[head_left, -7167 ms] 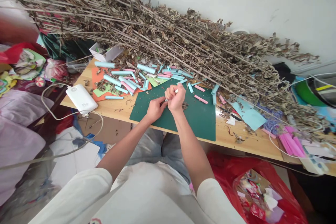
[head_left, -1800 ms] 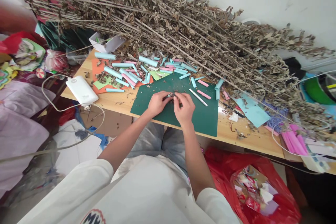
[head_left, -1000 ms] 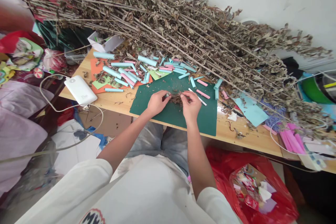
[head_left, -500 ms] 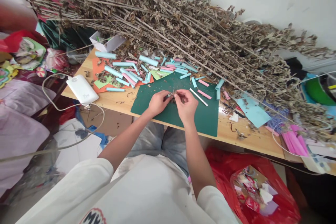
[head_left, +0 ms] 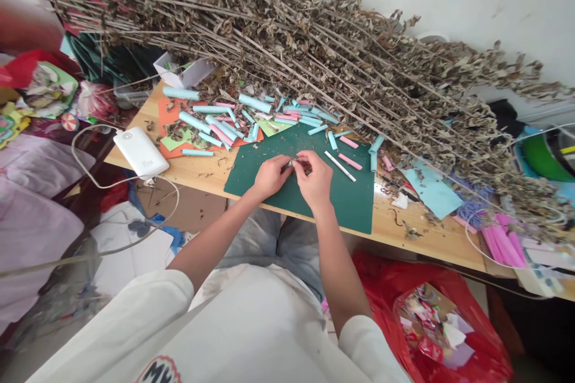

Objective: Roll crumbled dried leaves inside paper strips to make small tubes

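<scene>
Over the green cutting mat [head_left: 256, 155], my two hands meet with their fingertips pinched together. My left hand [head_left: 272, 176] is closed around what looks like a small pale paper tube [head_left: 290, 163], of which only a tip shows. At that tip, the thumb and fingers of my right hand [head_left: 315, 178] are pressed together; whatever they hold is too small and hidden to make out. Right of my right hand lie a thin white stick [head_left: 340, 166] and a pink paper roll [head_left: 350, 161]. Many blue and pink paper rolls [head_left: 254, 103] are scattered behind the mat.
Dried leafy stalks [head_left: 287, 42] are heaped along the back of the wooden table [head_left: 431, 233]. A white power bank [head_left: 141, 152] with a cable lies at the left. Blue paper [head_left: 433, 188] sits at the right, and a red rubbish bag [head_left: 381, 293] stands below.
My right hand has shifted slightly left, closer to my left fingertips. Dried leaf bits seen under my fingers before are now mostly covered. My left hand has barely moved.
</scene>
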{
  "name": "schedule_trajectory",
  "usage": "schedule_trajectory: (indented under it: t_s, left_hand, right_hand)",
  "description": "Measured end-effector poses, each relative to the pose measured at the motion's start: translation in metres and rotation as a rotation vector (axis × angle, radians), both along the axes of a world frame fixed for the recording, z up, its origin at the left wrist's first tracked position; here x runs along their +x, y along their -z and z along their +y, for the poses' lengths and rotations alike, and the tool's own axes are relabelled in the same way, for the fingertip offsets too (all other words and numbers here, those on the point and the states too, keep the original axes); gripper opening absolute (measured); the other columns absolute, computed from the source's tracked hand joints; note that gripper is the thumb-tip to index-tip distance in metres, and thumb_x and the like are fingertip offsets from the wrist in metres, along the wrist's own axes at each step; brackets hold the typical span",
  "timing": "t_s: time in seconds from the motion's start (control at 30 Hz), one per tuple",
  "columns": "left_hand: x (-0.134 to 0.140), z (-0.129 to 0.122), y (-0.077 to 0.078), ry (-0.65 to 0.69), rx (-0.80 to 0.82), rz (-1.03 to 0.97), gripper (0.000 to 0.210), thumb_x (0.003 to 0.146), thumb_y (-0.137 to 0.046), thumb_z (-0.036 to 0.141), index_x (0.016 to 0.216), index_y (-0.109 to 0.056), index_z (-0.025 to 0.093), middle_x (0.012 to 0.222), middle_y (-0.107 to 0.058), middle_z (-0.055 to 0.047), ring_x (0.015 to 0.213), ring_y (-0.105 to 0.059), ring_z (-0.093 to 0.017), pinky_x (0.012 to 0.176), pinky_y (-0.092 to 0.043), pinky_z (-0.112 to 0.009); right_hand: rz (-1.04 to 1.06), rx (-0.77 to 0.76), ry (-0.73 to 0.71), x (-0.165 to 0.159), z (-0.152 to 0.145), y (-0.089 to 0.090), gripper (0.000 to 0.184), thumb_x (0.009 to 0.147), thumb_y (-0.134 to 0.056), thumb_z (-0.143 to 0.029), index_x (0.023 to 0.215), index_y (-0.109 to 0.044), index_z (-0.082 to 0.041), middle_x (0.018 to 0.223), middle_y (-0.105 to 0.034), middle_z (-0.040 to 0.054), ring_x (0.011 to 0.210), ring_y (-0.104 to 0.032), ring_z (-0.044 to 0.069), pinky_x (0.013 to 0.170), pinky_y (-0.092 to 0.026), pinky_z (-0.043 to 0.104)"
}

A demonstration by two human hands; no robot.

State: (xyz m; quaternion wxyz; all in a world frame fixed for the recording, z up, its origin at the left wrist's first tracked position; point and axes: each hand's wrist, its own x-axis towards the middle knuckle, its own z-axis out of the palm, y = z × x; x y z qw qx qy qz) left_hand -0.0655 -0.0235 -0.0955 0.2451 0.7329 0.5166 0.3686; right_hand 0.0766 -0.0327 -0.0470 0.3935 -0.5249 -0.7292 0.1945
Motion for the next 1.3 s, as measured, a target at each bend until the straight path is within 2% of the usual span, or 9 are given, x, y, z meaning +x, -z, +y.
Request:
schedule_trajectory:
  t_s: [0.13, 0.3, 0.47, 0.57, 0.63, 0.77, 0.9, 1.1, 1.3]
  left_hand:
    - [0.000, 0.000, 0.000, -0.002, -0.006, 0.008, 0.015, 0.091, -0.054, 0.025, 0.081, -0.062, 0.018, 0.078, -0.061, -0.004, 0.072, -0.056, -0.016, 0.065, -0.040, -0.026]
    - [0.000, 0.000, 0.001, 0.002, -0.009, -0.004, 0.012, 0.089, -0.053, 0.018, 0.080, -0.062, 0.018, 0.079, -0.061, -0.004, 0.072, -0.056, -0.016, 0.065, -0.041, -0.026]
    - [0.000, 0.000, -0.001, 0.009, -0.013, 0.003, 0.013, 0.091, -0.054, 0.025, 0.086, -0.064, 0.018, 0.080, -0.062, -0.004, 0.074, -0.058, -0.017, 0.067, -0.042, -0.026]
    - [0.000, 0.000, -0.001, 0.020, -0.019, 0.003, 0.014, 0.091, -0.054, 0.026, 0.087, -0.065, 0.018, 0.082, -0.064, -0.005, 0.077, -0.060, -0.018, 0.070, -0.044, -0.026]
    - [0.000, 0.000, 0.000, 0.028, -0.020, -0.001, 0.014, 0.091, -0.054, 0.026, 0.089, -0.065, 0.018, 0.085, -0.064, -0.005, 0.079, -0.060, -0.018, 0.071, -0.045, -0.027]
    - [0.000, 0.001, 0.001, 0.011, -0.009, 0.011, 0.014, 0.091, -0.055, 0.026, 0.089, -0.066, 0.018, 0.082, -0.064, -0.005, 0.076, -0.060, -0.018, 0.068, -0.043, -0.027]
    - [-0.001, 0.001, 0.001, 0.016, -0.003, 0.015, 0.015, 0.092, -0.055, 0.027, 0.089, -0.066, 0.018, 0.080, -0.063, -0.004, 0.075, -0.059, -0.017, 0.068, -0.042, -0.026]
    - [-0.001, 0.000, -0.001, 0.023, -0.012, 0.004, 0.016, 0.092, -0.054, 0.027, 0.093, -0.068, 0.019, 0.082, -0.064, -0.004, 0.077, -0.060, -0.017, 0.069, -0.043, -0.026]
    - [-0.002, -0.001, -0.001, 0.035, -0.009, -0.027, 0.016, 0.090, -0.055, 0.020, 0.098, -0.068, 0.019, 0.091, -0.068, -0.005, 0.082, -0.062, -0.018, 0.074, -0.046, -0.026]
  right_hand:
    - [-0.121, 0.025, -0.061, 0.002, 0.001, -0.006, 0.017, 0.093, -0.050, -0.024, 0.091, -0.067, -0.022, 0.090, -0.068, 0.0061, 0.086, -0.063, 0.020, 0.081, -0.052, 0.033]
    - [-0.324, 0.083, -0.135, 0.004, -0.002, -0.013, 0.022, 0.094, -0.047, -0.022, 0.097, -0.069, -0.020, 0.098, -0.066, 0.0099, 0.097, -0.060, 0.023, 0.088, -0.049, 0.036]
    - [-0.159, -0.007, -0.128, 0.008, 0.002, -0.010, 0.023, 0.092, -0.050, -0.020, 0.105, -0.068, -0.022, 0.094, -0.068, 0.0061, 0.087, -0.063, 0.019, 0.082, -0.052, 0.033]
    - [-0.102, -0.060, -0.129, 0.011, 0.007, -0.010, 0.036, 0.088, -0.055, -0.020, 0.123, -0.061, -0.023, 0.090, -0.069, 0.0032, 0.081, -0.063, 0.018, 0.080, -0.052, 0.033]
    - [-0.133, -0.080, -0.172, 0.012, 0.012, -0.014, 0.040, 0.087, -0.055, -0.018, 0.127, -0.061, -0.025, 0.089, -0.070, 0.0024, 0.079, -0.063, 0.018, 0.079, -0.052, 0.033]
    - [-0.247, -0.091, -0.276, 0.013, 0.020, -0.026, 0.029, 0.086, -0.055, -0.015, 0.109, -0.072, -0.024, 0.086, -0.070, 0.0037, 0.076, -0.063, 0.018, 0.074, -0.049, 0.031]
    - [-0.265, -0.094, -0.279, 0.013, 0.022, -0.033, 0.019, 0.086, -0.058, -0.016, 0.094, -0.074, -0.022, 0.083, -0.070, 0.0035, 0.076, -0.064, 0.018, 0.074, -0.048, 0.031]
    - [-0.183, -0.045, -0.235, 0.014, 0.016, -0.022, 0.013, 0.088, -0.059, -0.020, 0.088, -0.071, -0.022, 0.085, -0.072, 0.0024, 0.079, -0.065, 0.018, 0.075, -0.049, 0.030]
    - [-0.195, 0.092, -0.189, 0.014, 0.005, -0.006, 0.020, 0.094, -0.052, -0.024, 0.092, -0.072, -0.020, 0.092, -0.069, 0.0069, 0.088, -0.064, 0.019, 0.082, -0.051, 0.031]
